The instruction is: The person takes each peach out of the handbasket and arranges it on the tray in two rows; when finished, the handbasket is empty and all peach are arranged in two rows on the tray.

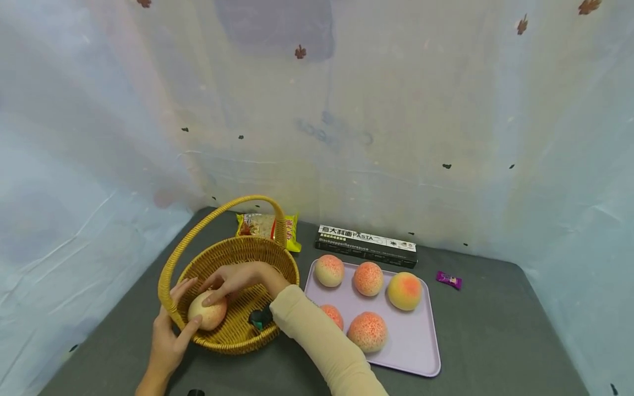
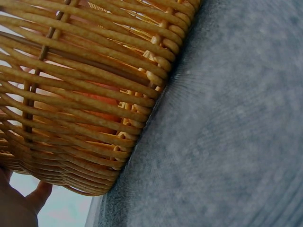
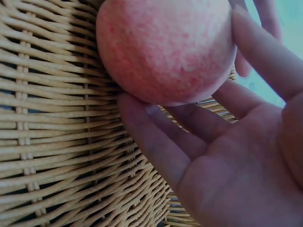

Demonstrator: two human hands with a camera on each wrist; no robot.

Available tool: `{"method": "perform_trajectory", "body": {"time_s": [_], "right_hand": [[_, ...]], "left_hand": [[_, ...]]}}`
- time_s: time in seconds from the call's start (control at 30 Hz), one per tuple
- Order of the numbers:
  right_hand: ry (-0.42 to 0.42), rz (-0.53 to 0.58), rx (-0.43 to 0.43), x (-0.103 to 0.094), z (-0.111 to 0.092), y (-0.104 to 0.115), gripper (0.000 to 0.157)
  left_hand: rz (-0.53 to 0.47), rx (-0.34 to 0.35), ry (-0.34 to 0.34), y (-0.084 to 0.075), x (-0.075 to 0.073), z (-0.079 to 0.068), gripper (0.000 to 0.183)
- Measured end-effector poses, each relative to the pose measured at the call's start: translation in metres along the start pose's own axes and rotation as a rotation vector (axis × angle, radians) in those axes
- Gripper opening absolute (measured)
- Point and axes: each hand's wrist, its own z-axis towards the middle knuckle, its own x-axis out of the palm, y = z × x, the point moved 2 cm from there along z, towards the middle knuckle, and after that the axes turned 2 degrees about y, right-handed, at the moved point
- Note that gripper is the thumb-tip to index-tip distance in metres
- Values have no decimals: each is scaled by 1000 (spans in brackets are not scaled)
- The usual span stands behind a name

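Note:
A pale peach with a pink blush sits inside the left part of a wicker basket with a tall arched handle. My right hand reaches in over the rim and holds this peach, thumb on one side and fingers curled under it in the right wrist view. At the basket's left edge, my left hand grips the rim, its thumb beside the peach. The left wrist view shows the woven outer wall, with part of the left hand at its lower corner.
Right of the basket, a lilac tray bears several peaches. Behind stand a black pasta box and a yellow noodle packet. A small purple wrapped sweet lies at right. A dark object, unclear in kind, shows below the right wrist.

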Motion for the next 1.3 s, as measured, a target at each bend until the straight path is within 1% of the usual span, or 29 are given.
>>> {"method": "perform_trajectory", "body": {"time_s": [0.07,0.2,0.4,0.47,0.63,0.8,0.87,1.1,1.23,1.3], "right_hand": [[15,-36,-14,0,1,0,52],[27,-63,-30,0,1,0,51],[0,-94,-104,-3,0,4,50],[-13,-110,-113,-4,-2,6,51],[-80,-109,-116,-8,-7,9,56],[-147,-100,-172,-12,-11,11,59],[-166,-106,-184,-14,-13,11,58],[-217,-42,-183,-18,-17,9,58],[-253,-58,-189,-20,-22,9,59],[-278,-82,-198,-21,-25,10,60]], "left_hand": [[-1,-3,2,0,0,0,68],[-3,-26,5,-1,1,0,68],[1,0,-2,-4,2,2,66],[-2,6,-7,-5,2,2,66],[-7,23,-9,-5,2,2,66],[-16,-3,-2,-2,1,0,68],[-15,0,2,-1,1,0,68],[-12,25,18,-4,2,1,66],[-9,13,17,-5,2,2,65],[-8,13,16,-4,1,1,65]]}}
